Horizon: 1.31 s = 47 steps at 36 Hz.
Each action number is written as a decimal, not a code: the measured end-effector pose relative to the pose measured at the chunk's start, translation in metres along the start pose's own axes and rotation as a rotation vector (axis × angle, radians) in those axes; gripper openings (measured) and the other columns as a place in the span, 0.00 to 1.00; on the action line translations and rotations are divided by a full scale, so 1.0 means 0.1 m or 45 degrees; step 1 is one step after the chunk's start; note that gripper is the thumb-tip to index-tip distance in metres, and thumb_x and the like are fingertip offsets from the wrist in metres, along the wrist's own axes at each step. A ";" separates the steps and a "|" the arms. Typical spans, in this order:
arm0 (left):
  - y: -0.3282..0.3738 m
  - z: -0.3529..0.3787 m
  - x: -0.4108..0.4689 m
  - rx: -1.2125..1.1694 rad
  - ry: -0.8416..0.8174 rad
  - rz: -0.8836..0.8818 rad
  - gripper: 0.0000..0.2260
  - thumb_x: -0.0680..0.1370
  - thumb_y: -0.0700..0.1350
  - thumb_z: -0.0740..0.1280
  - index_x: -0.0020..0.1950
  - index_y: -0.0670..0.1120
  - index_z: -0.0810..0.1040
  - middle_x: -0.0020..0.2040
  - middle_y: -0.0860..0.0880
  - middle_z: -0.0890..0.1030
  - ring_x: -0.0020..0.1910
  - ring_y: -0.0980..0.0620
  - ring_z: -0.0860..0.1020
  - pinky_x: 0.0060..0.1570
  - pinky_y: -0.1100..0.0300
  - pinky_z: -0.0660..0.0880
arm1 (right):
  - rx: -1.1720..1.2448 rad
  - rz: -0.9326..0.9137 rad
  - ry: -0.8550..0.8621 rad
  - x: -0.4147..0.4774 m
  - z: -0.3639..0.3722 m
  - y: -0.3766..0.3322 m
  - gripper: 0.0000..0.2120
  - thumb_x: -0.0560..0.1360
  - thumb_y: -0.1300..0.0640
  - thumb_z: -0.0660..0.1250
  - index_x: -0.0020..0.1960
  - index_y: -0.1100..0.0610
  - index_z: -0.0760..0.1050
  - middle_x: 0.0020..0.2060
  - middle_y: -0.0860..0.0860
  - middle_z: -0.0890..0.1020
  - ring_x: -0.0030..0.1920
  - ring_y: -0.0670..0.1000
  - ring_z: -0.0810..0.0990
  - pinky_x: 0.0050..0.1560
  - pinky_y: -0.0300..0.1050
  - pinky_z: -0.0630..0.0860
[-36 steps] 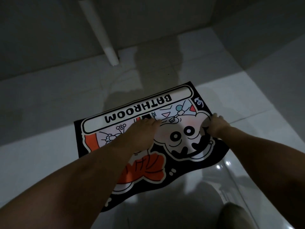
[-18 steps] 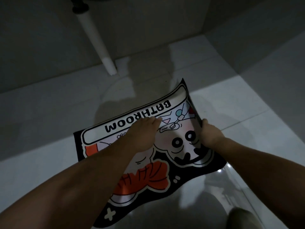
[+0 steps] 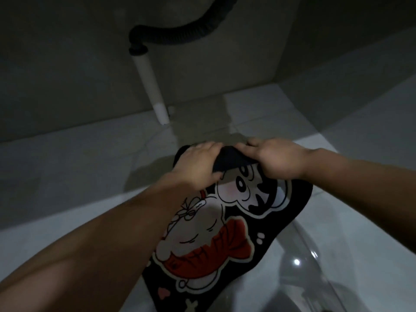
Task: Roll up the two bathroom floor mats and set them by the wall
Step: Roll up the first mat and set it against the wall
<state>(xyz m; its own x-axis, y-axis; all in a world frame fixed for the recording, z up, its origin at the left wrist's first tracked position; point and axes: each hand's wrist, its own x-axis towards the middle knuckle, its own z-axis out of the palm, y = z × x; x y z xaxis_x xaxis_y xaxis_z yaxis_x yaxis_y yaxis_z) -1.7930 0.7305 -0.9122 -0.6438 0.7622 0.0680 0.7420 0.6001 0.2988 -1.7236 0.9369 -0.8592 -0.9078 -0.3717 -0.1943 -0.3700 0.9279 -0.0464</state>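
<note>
Since a moment ago, the far edge with the lettering has curled over toward me, its black backing now showing. One mat (image 3: pixel 227 233) is visible, soft and cartoon-printed, lying on glossy pale floor tiles (image 3: pixel 67 176). My left hand (image 3: pixel 198 165) and right hand (image 3: pixel 279 159) both grip the rolled edge, side by side.

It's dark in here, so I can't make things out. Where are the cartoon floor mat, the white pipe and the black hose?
black cartoon-printed floor mat (image 3: pixel 225 239), head view: red printed patch.
white plastic drain pipe (image 3: pixel 150 84), head view: mid-length.
black corrugated hose (image 3: pixel 180 37), head view: middle of curve.
</note>
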 end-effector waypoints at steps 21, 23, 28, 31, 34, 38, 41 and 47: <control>0.35 -1.66 -0.66 0.358 0.251 0.013 0.16 0.79 0.51 0.56 0.67 0.60 0.63 0.51 0.53 0.80 0.44 0.49 0.77 0.35 0.56 0.68 | -0.419 -0.316 0.536 -0.28 -1.33 -0.45 0.27 0.71 0.62 0.63 0.70 0.54 0.65 0.53 0.57 0.80 0.42 0.59 0.80 0.33 0.45 0.71; 0.33 -1.61 -0.72 0.332 0.163 0.012 0.15 0.78 0.52 0.57 0.64 0.58 0.64 0.49 0.52 0.79 0.43 0.49 0.76 0.36 0.55 0.69 | -0.477 -0.315 0.528 -0.25 -1.20 -0.50 0.31 0.72 0.62 0.59 0.74 0.54 0.57 0.55 0.56 0.77 0.41 0.58 0.78 0.34 0.48 0.73; 0.23 -1.47 -0.79 0.254 -0.055 -0.082 0.13 0.73 0.46 0.59 0.53 0.60 0.63 0.35 0.57 0.72 0.34 0.53 0.71 0.28 0.59 0.64 | -0.688 -0.368 0.436 -0.16 -0.90 -0.50 0.33 0.71 0.61 0.57 0.75 0.57 0.53 0.45 0.54 0.75 0.28 0.50 0.63 0.25 0.45 0.59; 0.15 -1.42 -0.78 0.274 -0.028 -0.127 0.16 0.71 0.43 0.61 0.44 0.61 0.58 0.32 0.56 0.70 0.31 0.52 0.69 0.25 0.60 0.59 | -0.671 -0.402 0.477 -0.15 -0.81 -0.52 0.35 0.65 0.64 0.60 0.72 0.60 0.60 0.39 0.55 0.74 0.24 0.45 0.49 0.21 0.40 0.46; 0.09 -1.35 -0.75 0.318 0.029 -0.126 0.17 0.70 0.41 0.62 0.51 0.58 0.61 0.39 0.53 0.76 0.37 0.48 0.75 0.27 0.59 0.62 | -0.672 -0.441 0.511 -0.15 -0.79 -0.50 0.37 0.62 0.63 0.61 0.72 0.59 0.61 0.38 0.54 0.74 0.28 0.42 0.42 0.23 0.37 0.41; 0.06 -1.23 -0.70 0.372 0.065 -0.034 0.24 0.71 0.41 0.62 0.65 0.55 0.62 0.54 0.50 0.78 0.50 0.47 0.76 0.38 0.55 0.68 | -0.643 -0.402 0.429 -0.16 -0.78 -0.45 0.34 0.69 0.55 0.62 0.74 0.55 0.56 0.40 0.53 0.72 0.26 0.42 0.47 0.21 0.38 0.49; 0.06 -1.18 -0.70 0.349 0.108 0.053 0.20 0.72 0.44 0.60 0.63 0.53 0.63 0.53 0.50 0.77 0.51 0.48 0.75 0.38 0.57 0.63 | -0.535 -0.356 0.446 -0.19 -0.75 -0.46 0.26 0.78 0.44 0.48 0.73 0.54 0.57 0.39 0.53 0.72 0.24 0.46 0.56 0.20 0.42 0.59; 0.04 -1.17 -0.70 0.276 0.086 0.106 0.17 0.76 0.48 0.54 0.65 0.50 0.63 0.54 0.48 0.75 0.50 0.48 0.74 0.41 0.58 0.60 | -0.582 -0.360 0.423 -0.17 -0.73 -0.45 0.37 0.66 0.56 0.67 0.72 0.56 0.58 0.39 0.55 0.71 0.24 0.51 0.67 0.19 0.44 0.63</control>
<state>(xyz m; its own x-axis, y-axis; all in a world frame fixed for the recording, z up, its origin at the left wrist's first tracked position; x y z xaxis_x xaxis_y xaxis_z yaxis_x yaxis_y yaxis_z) -1.7667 0.6513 -0.8041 -0.5845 0.7974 0.1499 0.8110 0.5797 0.0785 -1.7055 0.8996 -0.7825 -0.7483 -0.6582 0.0824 -0.5849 0.7133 0.3863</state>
